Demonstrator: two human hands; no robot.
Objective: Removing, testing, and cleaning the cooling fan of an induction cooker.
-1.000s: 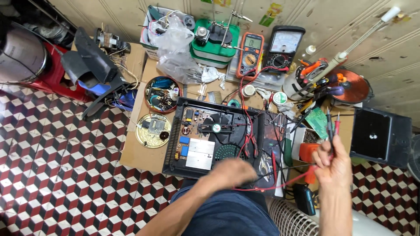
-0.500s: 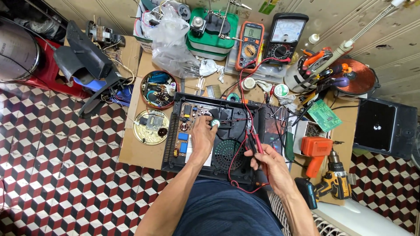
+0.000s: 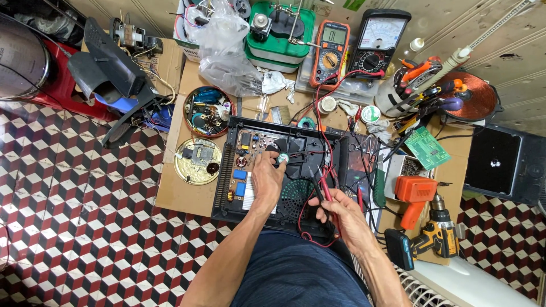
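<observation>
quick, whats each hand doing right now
Left hand: fingers down on the fan inside the opened black appliance, grasping nothing clearly.
Right hand: closed, holding the red and black meter probes.

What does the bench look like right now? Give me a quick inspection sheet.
Surface: cardboard sheet on checkered floor.
Job's things: opened black appliance, circuit boards and fan exposed.
Clutter: two round tins of parts, two multimeters, orange drill, green circuit board, plastic bag.
Grippers: left hand rests on the fan area; right hand holds the probes.
Cables: red and black test leads loop over the appliance.
Surroundings: copper coil, black box at right.
</observation>
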